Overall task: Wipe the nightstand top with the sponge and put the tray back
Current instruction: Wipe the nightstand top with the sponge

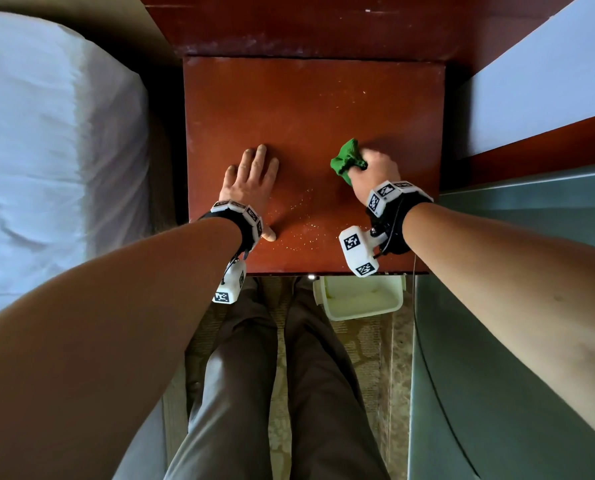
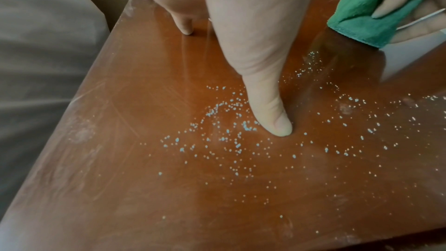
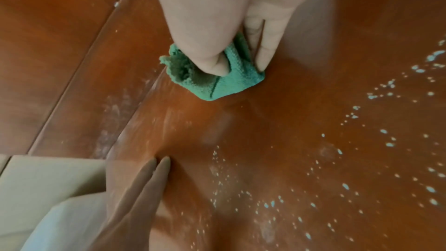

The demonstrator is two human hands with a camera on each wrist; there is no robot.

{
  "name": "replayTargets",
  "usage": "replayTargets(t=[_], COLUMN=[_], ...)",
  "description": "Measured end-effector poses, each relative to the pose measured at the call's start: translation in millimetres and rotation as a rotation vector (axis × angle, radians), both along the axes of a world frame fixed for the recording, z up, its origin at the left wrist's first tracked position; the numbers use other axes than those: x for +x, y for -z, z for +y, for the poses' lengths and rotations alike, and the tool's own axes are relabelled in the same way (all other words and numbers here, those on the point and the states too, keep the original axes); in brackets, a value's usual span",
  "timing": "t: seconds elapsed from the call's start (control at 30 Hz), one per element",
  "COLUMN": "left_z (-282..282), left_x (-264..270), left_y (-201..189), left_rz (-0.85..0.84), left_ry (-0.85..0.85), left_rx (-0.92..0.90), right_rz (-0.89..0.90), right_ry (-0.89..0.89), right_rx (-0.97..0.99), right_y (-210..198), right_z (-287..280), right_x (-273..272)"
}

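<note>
Nightstand (image 1: 310, 109) top is speckled with pale droplets (image 2: 231, 140) near its front edge, so long overlapping strokes toward them should clear it best. Left hand (image 1: 251, 181) lies flat, fingers straight, bracing. Right hand (image 1: 375, 168) clenches the bunched green sponge (image 1: 346, 159), which bulges past the fingers (image 3: 212, 64) onto the wood. The tray (image 1: 362, 299) waits on the floor.
</note>
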State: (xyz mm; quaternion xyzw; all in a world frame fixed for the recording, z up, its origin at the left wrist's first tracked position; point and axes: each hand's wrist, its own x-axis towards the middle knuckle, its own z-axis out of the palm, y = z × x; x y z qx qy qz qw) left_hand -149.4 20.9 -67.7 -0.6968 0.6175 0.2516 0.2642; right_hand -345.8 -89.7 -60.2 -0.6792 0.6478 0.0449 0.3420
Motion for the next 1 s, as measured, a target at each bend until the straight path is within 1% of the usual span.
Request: replayTargets(t=[0.07, 0.17, 0.27, 0.37, 0.43, 0.5, 0.57, 0.6, 0.67, 0.77, 0.83, 1.0], left_z=[0, 1, 1, 1, 2, 1, 1, 1, 2, 2, 5, 20], left_x=[0, 1, 3, 3, 3, 3, 4, 4, 5, 11, 21, 47], left_y=[0, 1, 3, 3, 3, 2, 1, 1, -1, -6, -12, -16], left_rz=[-0.002, -0.001, 0.002, 0.007, 0.009, 0.008, 0.019, 0.027, 0.043, 0.108, 0.138, 0.089], left_ry=[0.002, 0.002, -0.001, 0.001, 0.000, 0.001, 0.000, -0.001, 0.000, -0.009, -0.020, -0.023], left_rx=[-0.001, -0.005, -0.015, -0.019, -0.024, -0.018, -0.009, -0.009, -0.021, -0.016, 0.002, 0.031], right_rz=[0.003, -0.015, -0.051, -0.035, -0.023, -0.003, 0.001, -0.011, -0.057, -0.108, -0.114, -0.070], right_ry=[-0.071, -0.235, -0.399, -0.559, -0.639, -0.676, -0.651, -0.610, -0.475, -0.229, -0.114, 0.005], right_rx=[-0.015, -0.015, 0.029, 0.108, 0.171, 0.205, 0.237, 0.256, 0.255, 0.175, 0.128, 0.007], right_y=[2, 3, 2, 2, 3, 3, 2, 1, -1, -3, -6, -6], right_z=[5, 16, 29, 40, 46, 49, 48, 47, 43, 37, 32, 19], right_x=[7, 17, 20, 15, 10, 7, 7, 7, 8, 8, 9, 16])
